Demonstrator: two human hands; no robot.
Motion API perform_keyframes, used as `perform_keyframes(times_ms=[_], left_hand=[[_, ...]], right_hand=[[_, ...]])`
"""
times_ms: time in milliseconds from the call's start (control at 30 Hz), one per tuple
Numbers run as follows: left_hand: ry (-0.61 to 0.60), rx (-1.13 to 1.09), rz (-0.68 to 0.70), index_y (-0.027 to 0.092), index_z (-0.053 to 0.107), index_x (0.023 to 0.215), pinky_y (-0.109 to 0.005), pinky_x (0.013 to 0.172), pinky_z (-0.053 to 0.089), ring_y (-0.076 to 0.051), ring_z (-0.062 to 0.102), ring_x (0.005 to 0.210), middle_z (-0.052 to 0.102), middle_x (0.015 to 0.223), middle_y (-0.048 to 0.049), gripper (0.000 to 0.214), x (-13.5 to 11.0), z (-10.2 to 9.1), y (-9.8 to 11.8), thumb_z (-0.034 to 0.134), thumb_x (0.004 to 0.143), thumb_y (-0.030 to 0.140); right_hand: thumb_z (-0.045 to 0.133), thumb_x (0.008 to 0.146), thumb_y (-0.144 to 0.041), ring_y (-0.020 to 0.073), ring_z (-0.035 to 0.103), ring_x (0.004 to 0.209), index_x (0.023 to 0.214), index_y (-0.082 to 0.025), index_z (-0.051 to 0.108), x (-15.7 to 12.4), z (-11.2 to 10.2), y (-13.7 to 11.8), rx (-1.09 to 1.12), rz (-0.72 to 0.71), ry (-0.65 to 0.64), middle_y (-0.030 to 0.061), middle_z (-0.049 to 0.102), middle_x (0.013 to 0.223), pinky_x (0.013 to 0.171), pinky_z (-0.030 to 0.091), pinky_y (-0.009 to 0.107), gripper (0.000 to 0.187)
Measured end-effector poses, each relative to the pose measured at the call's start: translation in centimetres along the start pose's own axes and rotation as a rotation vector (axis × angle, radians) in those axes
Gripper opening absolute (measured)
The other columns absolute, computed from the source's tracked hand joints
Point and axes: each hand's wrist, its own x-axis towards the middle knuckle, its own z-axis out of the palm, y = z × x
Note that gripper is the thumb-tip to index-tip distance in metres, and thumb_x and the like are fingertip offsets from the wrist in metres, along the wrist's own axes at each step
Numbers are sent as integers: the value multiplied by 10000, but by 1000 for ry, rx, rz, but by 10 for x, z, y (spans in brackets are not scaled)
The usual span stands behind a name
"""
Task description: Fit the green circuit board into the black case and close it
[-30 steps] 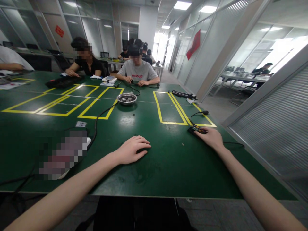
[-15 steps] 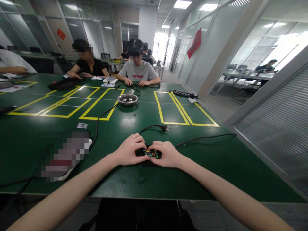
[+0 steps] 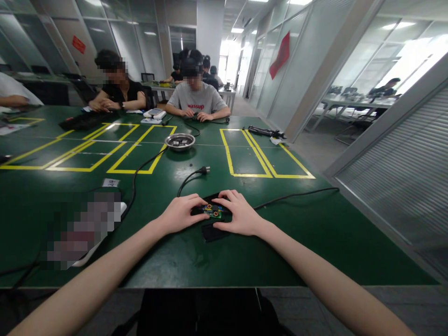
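Observation:
Low over the green table [image 3: 315, 252], a small green circuit board [image 3: 214, 213] with two copper-wound rings and coloured wires sits in a dark plastic casing [image 3: 210, 197]. My left hand [image 3: 180, 213] pinches the board's left end between thumb and fingers. My right hand [image 3: 241, 214] curves around the right side of the casing, its thumb below and fingers above, set wider apart. Under the right thumb lies a flat black piece [image 3: 212, 233]. Behind the left hand, a black cord ends in a two-pin plug [image 3: 204, 171]; its other end is hidden by the hands.
A metal bowl [image 3: 179, 142] holding small metal parts stands farther back. To the left lies a blurred item on a white base [image 3: 119, 217], beside a numbered tag [image 3: 111, 183]. Another cable [image 3: 297, 196] runs right. Co-workers sit across the table; a black folded stand [image 3: 266, 133] lies back right.
My right hand has opened wider around the casing, uncovering more of the board and the flat black piece. The plug has shifted left and back. The camera view has turned slightly.

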Motion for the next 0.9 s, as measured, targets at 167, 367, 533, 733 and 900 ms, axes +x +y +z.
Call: perform_keyframes(times_ms=[167,367,533,733,900], left_hand=[[-11,7,79,211,769,1094,-248,698,509,-173,715,817,729,988,-45,294,-2,-2,-3,629,1016,458],[-14,-1,107,211,802,1058,-239,692,507,-160,709,786,738,963,-54,327,-2,-4,-4,563,1052,434],[-32,-7,79,213,804,1041,-243,679,493,-157,704,778,728,940,-40,282,-1,-5,-7,590,1043,397],[39,70,-16,224,798,1012,-298,780,538,-203,674,882,709,938,-53,222,3,-3,-11,616,1021,349],[53,19,-11,219,788,1007,-316,809,556,-211,670,921,715,979,-61,207,4,0,-10,614,1012,331]], right_hand=[[841,790,-483,357,532,1248,1335,-220,686,0,8,-3,-4,40,60,151,616,1319,1069,473,572,625],[805,807,-522,383,512,1264,1364,-212,662,-1,15,-12,-65,99,73,174,589,1375,1035,482,586,653],[830,799,-471,348,546,1161,1333,-187,673,1,14,-12,-35,99,88,160,609,1269,1008,508,555,625],[838,819,-351,281,599,1059,1207,-224,735,6,11,-3,117,71,95,88,641,1104,966,544,480,421],[830,838,-337,269,618,1020,1169,-239,763,9,13,1,129,83,118,76,673,1076,934,560,465,352]])
